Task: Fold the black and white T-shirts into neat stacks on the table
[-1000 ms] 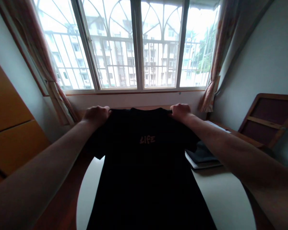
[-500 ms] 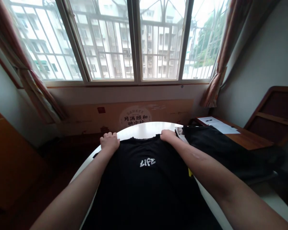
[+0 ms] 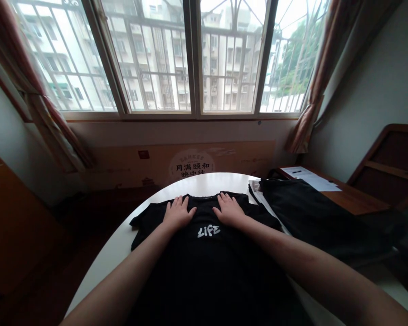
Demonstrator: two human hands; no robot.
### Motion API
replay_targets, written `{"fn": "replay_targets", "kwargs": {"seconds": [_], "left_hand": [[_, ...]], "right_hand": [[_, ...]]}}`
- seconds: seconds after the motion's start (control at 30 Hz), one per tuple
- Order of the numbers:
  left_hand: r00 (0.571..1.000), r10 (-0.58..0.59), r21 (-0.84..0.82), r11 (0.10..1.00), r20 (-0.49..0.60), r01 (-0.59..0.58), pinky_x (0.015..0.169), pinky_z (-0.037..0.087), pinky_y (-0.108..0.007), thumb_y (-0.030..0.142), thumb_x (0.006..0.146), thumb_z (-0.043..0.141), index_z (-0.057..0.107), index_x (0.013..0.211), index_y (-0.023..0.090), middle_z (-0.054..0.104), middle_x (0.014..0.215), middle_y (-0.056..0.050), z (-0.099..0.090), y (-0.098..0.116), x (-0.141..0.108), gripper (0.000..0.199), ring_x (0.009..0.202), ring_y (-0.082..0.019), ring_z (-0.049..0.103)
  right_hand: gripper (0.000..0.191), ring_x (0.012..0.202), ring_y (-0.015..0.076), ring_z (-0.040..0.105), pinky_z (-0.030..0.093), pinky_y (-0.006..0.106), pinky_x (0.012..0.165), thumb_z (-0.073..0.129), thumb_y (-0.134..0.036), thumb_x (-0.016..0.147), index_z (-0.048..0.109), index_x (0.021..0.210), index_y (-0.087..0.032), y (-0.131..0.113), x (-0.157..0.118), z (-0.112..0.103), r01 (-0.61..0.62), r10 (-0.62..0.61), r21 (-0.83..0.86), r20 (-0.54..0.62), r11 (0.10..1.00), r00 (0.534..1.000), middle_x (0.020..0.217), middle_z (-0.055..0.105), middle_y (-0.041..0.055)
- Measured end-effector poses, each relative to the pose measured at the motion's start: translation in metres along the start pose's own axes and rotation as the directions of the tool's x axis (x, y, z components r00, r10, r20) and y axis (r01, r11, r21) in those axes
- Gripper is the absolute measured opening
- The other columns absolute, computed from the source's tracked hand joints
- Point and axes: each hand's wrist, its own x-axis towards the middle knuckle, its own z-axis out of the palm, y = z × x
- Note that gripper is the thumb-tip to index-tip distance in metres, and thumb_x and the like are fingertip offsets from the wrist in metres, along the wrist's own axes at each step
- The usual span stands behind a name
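Observation:
A black T-shirt [image 3: 207, 267] with white lettering lies spread on a round white table [image 3: 102, 267], its neckline toward the window. My left hand [image 3: 178, 212] rests flat on the shirt, left of the neckline, with the fingers spread. To the right of the neckline, my right hand [image 3: 229, 209] lies palm down on the fabric, fingers apart. Both sleeves of the shirt stick out beyond my hands, and its lower part runs down out of view.
Folded black clothes [image 3: 313, 213] with a white edge lie on the table's right side. Beyond them, a wooden chair or desk surface [image 3: 357, 199] holds a paper with a pen [image 3: 309, 177]. A printed cardboard panel [image 3: 129, 163] stands below the barred window.
Both hands have let go of the shirt's shoulder edges and moved inward, now lying flat beside the neckline. The sleeves have come down flat on the table.

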Motion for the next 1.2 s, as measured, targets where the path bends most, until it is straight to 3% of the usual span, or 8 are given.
{"fn": "replay_targets", "kwargs": {"seconds": [0.1, 0.2, 0.33, 0.47, 0.57, 0.77, 0.9, 1.2], "left_hand": [[0.994, 0.030, 0.029, 0.999, -0.106, -0.027, 0.123, 0.019, -0.052, 0.054, 0.099, 0.033, 0.031, 0.157, 0.008, 0.024, 0.165, -0.018, 0.000, 0.000, -0.008, 0.074, 0.153, -0.033, 0.020], [0.956, 0.178, 0.097, 0.983, -0.235, -0.159, 0.123, 0.023, -0.045, 0.045, 0.097, 0.041, 0.039, 0.153, 0.010, 0.035, 0.161, -0.018, -0.001, 0.001, -0.011, 0.066, 0.150, -0.031, 0.029], [0.965, 0.238, 0.073, 0.970, -0.112, -0.230, 0.118, 0.029, -0.051, 0.042, 0.097, 0.041, 0.043, 0.152, 0.026, 0.034, 0.162, -0.013, -0.005, 0.003, -0.004, 0.057, 0.150, -0.032, 0.028], [0.980, 0.192, 0.033, 0.981, -0.050, -0.190, 0.114, 0.031, -0.061, 0.046, 0.096, 0.040, 0.044, 0.151, 0.026, 0.038, 0.160, -0.013, -0.009, 0.006, 0.006, 0.059, 0.148, -0.035, 0.031], [0.989, 0.144, -0.003, 0.990, -0.012, -0.144, 0.112, 0.031, -0.067, 0.054, 0.097, 0.031, 0.041, 0.153, 0.025, 0.035, 0.162, -0.013, -0.009, 0.009, 0.012, 0.063, 0.148, -0.038, 0.031], [0.997, 0.074, -0.044, 0.996, 0.010, -0.073, 0.117, 0.013, -0.072, 0.067, 0.096, 0.024, 0.027, 0.159, 0.025, 0.016, 0.168, -0.012, 0.003, 0.014, 0.018, 0.076, 0.154, -0.039, 0.012], [0.998, 0.068, -0.058, 0.996, 0.015, -0.067, 0.118, 0.009, -0.072, 0.071, 0.094, 0.024, 0.026, 0.160, 0.028, 0.013, 0.168, -0.010, 0.006, 0.012, 0.023, 0.079, 0.155, -0.038, 0.009], [0.998, 0.059, -0.070, 0.996, 0.030, -0.057, 0.116, 0.008, -0.074, 0.075, 0.091, 0.024, 0.024, 0.160, 0.028, 0.010, 0.169, -0.010, 0.006, 0.008, 0.045, 0.083, 0.155, -0.038, 0.007]], "right_hand": [[0.072, 0.154, 0.0284, 0.018, 0.010, 0.045, 0.125, 0.039, -0.045, 0.097, 0.031, 0.158, -0.008, 0.001, -0.008, 0.001, 0.085, -0.087, -0.019, -0.150, 0.996, 0.985, 0.166, 0.024, 0.0138], [0.068, 0.151, 0.0272, 0.026, 0.016, 0.042, 0.124, 0.040, -0.043, 0.098, 0.035, 0.157, -0.011, 0.003, -0.009, 0.001, 0.092, -0.095, -0.021, -0.224, 0.996, 0.970, 0.163, 0.031, 0.0141], [0.062, 0.151, 0.0325, 0.024, 0.021, 0.051, 0.120, 0.041, -0.051, 0.099, 0.042, 0.154, -0.022, 0.005, -0.004, 0.000, 0.052, -0.052, -0.004, -0.144, 0.999, 0.988, 0.164, 0.029, 0.0145], [0.049, 0.137, 0.0310, 0.044, 0.031, 0.049, 0.113, 0.041, -0.050, 0.100, 0.061, 0.132, -0.020, 0.001, 0.003, -0.007, 0.079, -0.082, -0.027, -0.142, 0.997, 0.986, 0.146, 0.053, 0.0160], [0.046, 0.126, 0.0286, 0.053, 0.038, 0.047, 0.107, 0.038, -0.049, 0.100, 0.062, 0.128, -0.021, -0.003, 0.009, -0.009, 0.059, -0.057, 0.004, -0.180, 0.998, 0.982, 0.134, 0.062, 0.0135], [0.068, 0.152, 0.0366, 0.018, 0.013, 0.071, 0.115, 0.028, -0.062, 0.099, 0.035, 0.157, -0.025, -0.003, 0.025, 0.002, -0.026, 0.026, 0.027, 0.018, 0.999, 1.000, 0.166, 0.026, 0.0108], [0.076, 0.155, 0.0350, 0.007, 0.003, 0.072, 0.116, 0.023, -0.068, 0.098, 0.023, 0.162, -0.026, 0.001, 0.033, 0.004, -0.024, 0.022, 0.019, 0.095, 1.000, 0.995, 0.169, 0.012, 0.0086], [0.077, 0.156, 0.0317, 0.004, 0.002, 0.068, 0.119, 0.020, -0.070, 0.097, 0.017, 0.163, -0.028, 0.006, 0.049, 0.000, -0.013, 0.013, -0.004, 0.130, 1.000, 0.991, 0.170, 0.009, 0.0062]]}}
